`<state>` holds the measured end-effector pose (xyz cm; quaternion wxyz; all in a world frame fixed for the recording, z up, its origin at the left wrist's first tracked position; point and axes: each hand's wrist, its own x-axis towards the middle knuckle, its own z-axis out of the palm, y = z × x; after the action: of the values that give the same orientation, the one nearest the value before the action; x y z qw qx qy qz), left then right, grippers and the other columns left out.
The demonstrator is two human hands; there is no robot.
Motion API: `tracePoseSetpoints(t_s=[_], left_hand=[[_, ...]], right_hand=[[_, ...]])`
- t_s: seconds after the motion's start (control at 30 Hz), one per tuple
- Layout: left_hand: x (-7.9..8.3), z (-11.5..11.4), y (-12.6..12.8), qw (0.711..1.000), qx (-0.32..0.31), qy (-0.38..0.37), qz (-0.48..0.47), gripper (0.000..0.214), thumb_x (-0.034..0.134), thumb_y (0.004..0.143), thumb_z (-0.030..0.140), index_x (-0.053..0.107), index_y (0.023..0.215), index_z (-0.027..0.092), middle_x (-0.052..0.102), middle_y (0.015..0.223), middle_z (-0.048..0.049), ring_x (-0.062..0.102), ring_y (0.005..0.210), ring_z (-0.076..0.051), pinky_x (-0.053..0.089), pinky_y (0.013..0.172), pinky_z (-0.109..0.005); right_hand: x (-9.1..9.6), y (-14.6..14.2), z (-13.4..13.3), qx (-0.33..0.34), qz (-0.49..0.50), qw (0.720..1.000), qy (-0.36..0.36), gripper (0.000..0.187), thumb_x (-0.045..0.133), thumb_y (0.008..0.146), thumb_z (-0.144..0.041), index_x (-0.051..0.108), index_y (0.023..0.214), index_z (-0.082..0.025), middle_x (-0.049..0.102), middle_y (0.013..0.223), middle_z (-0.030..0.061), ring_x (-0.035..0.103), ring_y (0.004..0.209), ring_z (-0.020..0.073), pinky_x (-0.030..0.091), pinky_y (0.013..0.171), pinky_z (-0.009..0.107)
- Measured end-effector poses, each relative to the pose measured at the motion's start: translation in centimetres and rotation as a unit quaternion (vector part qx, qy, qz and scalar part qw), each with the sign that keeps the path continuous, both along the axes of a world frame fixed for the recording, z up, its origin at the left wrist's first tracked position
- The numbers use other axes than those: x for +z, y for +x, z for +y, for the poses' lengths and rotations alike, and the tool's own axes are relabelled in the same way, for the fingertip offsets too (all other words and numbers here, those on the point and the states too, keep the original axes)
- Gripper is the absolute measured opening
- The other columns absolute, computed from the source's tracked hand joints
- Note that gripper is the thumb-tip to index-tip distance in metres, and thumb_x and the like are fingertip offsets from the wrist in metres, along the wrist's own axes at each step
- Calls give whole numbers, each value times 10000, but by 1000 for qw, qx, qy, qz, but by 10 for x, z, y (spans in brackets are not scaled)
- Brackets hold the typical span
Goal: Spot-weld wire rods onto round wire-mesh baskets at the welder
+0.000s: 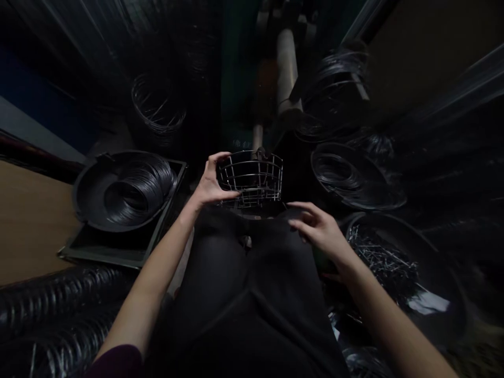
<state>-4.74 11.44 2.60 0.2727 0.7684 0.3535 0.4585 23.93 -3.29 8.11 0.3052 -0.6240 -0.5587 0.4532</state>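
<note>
In front of my lap, a wire basket (252, 176) of thin shiny metal rods sits under the end of a machine's upright rod. My left hand (210, 181) is closed round the basket's left side, its thumb along the near edge and its fingers over the far rim. To the right of the basket, my right hand (315, 226) hovers just above my thigh. Its index finger and thumb are apart, and the other fingers are partly curled. I can make out nothing held in it.
Left, a dark basin (88, 205) with coiled wire rests on a metal-framed stand (106, 254). Ring bundles (63, 296) lie lower left. Right are a basin of wire rings (378, 194) and a tub of short wire pieces (381, 262). A machine cylinder (287, 68) rises ahead.
</note>
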Motion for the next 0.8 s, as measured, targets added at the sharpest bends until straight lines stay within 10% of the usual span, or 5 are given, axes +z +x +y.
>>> tracePoseSetpoints(t_s=[0.2, 0.47, 0.8], left_hand=[[33, -21, 27, 980, -38, 61, 185, 730, 827, 580, 359, 518, 1230, 234, 479, 1348, -133, 448, 1281, -350, 335, 1110, -550], [28, -15, 37, 986, -16, 33, 161, 636, 832, 576, 335, 571, 1150, 250, 460, 1361, -115, 425, 1285, -355, 375, 1095, -546], [33, 0, 45, 988, -17, 21, 150, 639, 830, 582, 314, 578, 1159, 209, 439, 1358, -135, 406, 1292, -362, 384, 1096, -533]], right_hand=[[34, -51, 68, 118, -175, 976, 56, 270, 660, 859, -411, 751, 873, -157, 697, 732, 32, 592, 615, 134, 435, 595, 254], [23, -49, 59, 246, -512, 797, 204, 327, 472, 979, -271, 617, 1270, -240, 683, 1236, 69, 698, 863, 198, 365, 537, 261], [35, -44, 78, 251, -558, 760, 218, 339, 395, 1014, -289, 639, 1245, -245, 693, 1221, 26, 701, 849, 197, 285, 508, 292]])
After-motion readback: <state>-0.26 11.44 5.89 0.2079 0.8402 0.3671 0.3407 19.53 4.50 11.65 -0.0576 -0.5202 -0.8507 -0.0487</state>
